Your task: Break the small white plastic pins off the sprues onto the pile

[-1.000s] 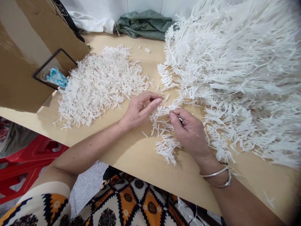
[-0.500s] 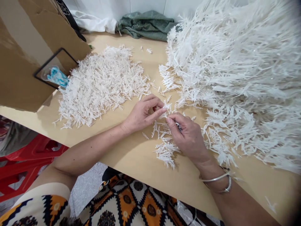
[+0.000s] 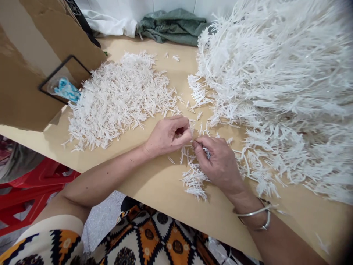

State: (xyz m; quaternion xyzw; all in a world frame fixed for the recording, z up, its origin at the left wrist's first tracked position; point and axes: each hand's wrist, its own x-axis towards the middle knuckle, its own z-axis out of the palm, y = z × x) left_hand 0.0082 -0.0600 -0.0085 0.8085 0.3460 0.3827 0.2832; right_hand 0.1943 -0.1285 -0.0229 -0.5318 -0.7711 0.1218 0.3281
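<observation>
My left hand (image 3: 171, 134) is closed in a pinch, thumb against forefinger, just above the table. A bit of a white plastic sprig shows faintly at its fingertips; most of it is hidden. Close by on the right, my right hand (image 3: 217, 158) is curled shut, its thumb and forefinger nearly meeting the left fingertips. Something small, dark and silvery shows inside that fist, too covered to name. Below the hands lies a small cluster of white sprigs (image 3: 195, 180). A large heap of long white branched strands (image 3: 289, 81) spreads to the right.
A low pile of short white sprigs (image 3: 124, 95) covers the left of the table (image 3: 143, 173). Behind it stand a cardboard box (image 3: 24, 73) and a clear cup with blue-and-white contents (image 3: 67, 89). A green cloth (image 3: 173, 25) lies along the wall. Red stools (image 3: 30, 191) stand at left.
My left fingers have curled in more tightly, and the sprig that stuck out of them is now mostly hidden. My right hand has shifted slightly left.
</observation>
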